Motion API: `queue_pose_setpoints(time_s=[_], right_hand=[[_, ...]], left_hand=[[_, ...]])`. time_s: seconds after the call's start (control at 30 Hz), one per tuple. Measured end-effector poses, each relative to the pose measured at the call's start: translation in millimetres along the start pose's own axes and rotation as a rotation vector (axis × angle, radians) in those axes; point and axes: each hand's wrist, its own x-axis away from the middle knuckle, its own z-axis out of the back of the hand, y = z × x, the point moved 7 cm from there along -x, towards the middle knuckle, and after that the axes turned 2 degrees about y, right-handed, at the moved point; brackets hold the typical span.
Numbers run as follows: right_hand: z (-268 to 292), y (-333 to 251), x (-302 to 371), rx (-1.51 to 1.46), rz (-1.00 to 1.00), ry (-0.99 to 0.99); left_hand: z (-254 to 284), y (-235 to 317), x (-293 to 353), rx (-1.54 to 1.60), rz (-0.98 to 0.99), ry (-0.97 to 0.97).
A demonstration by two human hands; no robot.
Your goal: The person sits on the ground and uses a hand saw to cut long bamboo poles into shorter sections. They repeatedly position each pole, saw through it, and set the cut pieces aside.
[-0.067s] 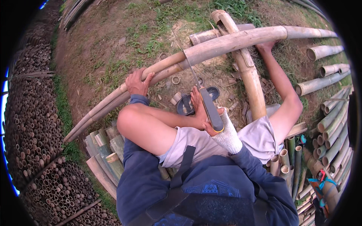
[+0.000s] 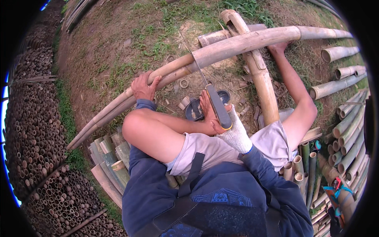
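A long, tan, slightly bowed bamboo pole slants across in front of me, lying over a thick yellowish bamboo post; its far end runs out at the right rim. Left of the blade it shows as two narrow lengths side by side, and I cannot tell whether they are one piece. The thin-bladed saw, with its grey, yellow-edged handle, crosses the pole; how deep the blade sits is hard to make out.

My right hand, in a white knitted glove, is closed around that handle, most of its fingers hidden behind it. My bare left hand is wrapped over the two narrow lengths, thumb apart from the fingers, some fingertips out of sight.

My bare left foot partly covers a black sandal. My right foot is partly hidden by the pole, and my shorts hide the post's near end.

Hollow bamboo tubes pack the stack at my left, their insides dark. At lower right, bright blue cord wraps something I cannot make out.
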Motion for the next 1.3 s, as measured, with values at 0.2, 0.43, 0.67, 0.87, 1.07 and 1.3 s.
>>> queue_pose_setpoints(time_s=[0.2,0.43,0.67,0.87,1.07,1.3], right_hand=[[-1,5,-21,0.052,-0.032,0.030],[7,3,17,0.073,0.043,0.034],[-16,2,-102,-0.080,0.016,0.086],[42,-9,-10,-0.204,-0.037,0.200],[127,-32,15,-0.008,0.252,0.214],[195,-68,14,-0.178,0.279,0.292]], left_hand=[[-4,-2,-5,-0.001,-0.005,0.005],[-5,-3,-5,0.001,-0.015,0.041],[0,1,-8,0.011,0.009,-0.019],[-10,-11,-12,0.034,0.025,-0.042],[11,-38,-40,-0.053,0.134,0.302],[20,-18,35,-0.056,0.471,0.647]])
